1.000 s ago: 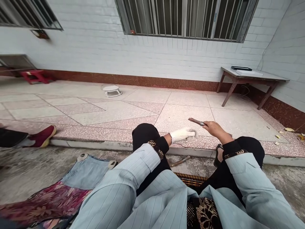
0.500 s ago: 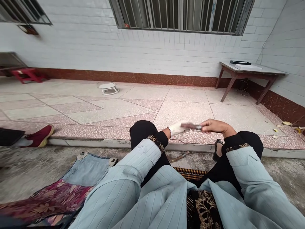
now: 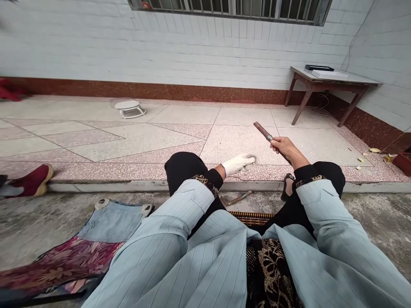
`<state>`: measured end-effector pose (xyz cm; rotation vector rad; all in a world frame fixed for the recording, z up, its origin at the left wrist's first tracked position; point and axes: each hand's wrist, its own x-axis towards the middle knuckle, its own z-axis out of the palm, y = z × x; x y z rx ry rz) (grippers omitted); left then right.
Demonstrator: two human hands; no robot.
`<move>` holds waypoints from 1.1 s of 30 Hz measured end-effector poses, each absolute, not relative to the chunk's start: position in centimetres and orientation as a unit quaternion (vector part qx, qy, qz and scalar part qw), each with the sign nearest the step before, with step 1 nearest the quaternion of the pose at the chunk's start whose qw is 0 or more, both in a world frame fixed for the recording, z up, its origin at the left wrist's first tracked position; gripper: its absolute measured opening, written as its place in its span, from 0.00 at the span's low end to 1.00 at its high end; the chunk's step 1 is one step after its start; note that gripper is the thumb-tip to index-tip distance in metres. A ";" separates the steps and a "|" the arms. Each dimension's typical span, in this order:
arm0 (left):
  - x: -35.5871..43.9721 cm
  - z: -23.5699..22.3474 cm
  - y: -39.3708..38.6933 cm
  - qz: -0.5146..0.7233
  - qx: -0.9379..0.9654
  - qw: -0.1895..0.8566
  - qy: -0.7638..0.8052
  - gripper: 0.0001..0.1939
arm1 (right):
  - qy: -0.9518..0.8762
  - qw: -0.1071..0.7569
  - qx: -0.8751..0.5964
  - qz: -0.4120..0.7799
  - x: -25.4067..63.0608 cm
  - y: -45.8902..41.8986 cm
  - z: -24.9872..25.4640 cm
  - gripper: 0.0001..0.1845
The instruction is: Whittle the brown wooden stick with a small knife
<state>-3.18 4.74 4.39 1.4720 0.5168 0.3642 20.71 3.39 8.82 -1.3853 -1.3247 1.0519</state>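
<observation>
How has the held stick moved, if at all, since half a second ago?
Yes: judged against the table's front-left leg, the tip of the brown stick in the right hand has moved up and rightward.

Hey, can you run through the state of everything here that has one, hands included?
Left hand: gloved, fingers bent, grip unclear
Right hand: bare, closed on the brown rod
Brown rod: raised, tilted
Thin stick: lying on the ground
White stand: upright
Wooden table: standing
Denim-and-floral cloth: spread out
</observation>
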 end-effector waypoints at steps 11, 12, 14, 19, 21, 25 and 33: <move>-2.8 4.7 4.7 0.211 0.673 0.655 0.272 0.16 | -0.619 0.362 -0.659 0.228 22.3 4.6 8.3 0.09; -2.7 4.7 4.7 0.208 0.684 0.643 0.274 0.16 | -0.637 0.334 -0.672 0.176 22.3 4.5 8.4 0.11; -2.7 5.0 4.6 0.195 0.721 0.601 0.284 0.15 | -0.672 0.250 -0.692 0.080 22.0 4.2 8.3 0.14; -3.3 6.1 4.0 0.165 0.796 0.488 0.318 0.11 | -0.716 -0.028 -0.690 0.102 19.6 3.3 7.2 0.09; -4.0 6.6 4.1 0.168 0.795 0.481 0.328 0.08 | -0.729 -0.077 -0.664 0.146 18.8 2.9 6.8 0.01; -4.6 7.2 5.0 0.170 0.818 0.422 0.352 0.06 | -0.752 -0.154 -0.559 0.315 19.2 1.7 7.7 0.03; -3.2 6.3 5.1 0.158 0.767 0.529 0.328 0.11 | -0.750 0.203 -0.362 0.516 23.1 0.0 11.5 0.12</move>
